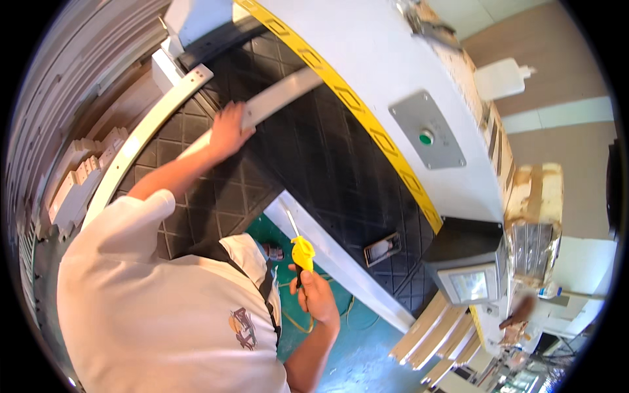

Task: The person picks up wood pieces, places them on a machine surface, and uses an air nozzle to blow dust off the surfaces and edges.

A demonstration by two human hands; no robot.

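Observation:
My left hand (229, 131) reaches far out over the black quilted mat and grips a long white board (285, 95), its fingers laid across it. The board's far end comes up to the yellow strip. Close to my body, my right hand (318, 298) is closed around a yellow air blow gun (302, 254) with a thin metal nozzle pointing up and away. Part of its black grip is hidden by my fingers. A second, curved-looking pale board (141, 134) with small holes at its end lies left of my left arm.
The white machine housing (367, 59) has a yellow strip (347, 98) and a green button (426, 137). A dark box with a screen (468, 285) stands at right. A small open tray (382, 249) lies on the mat. Stacked boards (436, 327) and a yellow hose (298, 324) are nearby.

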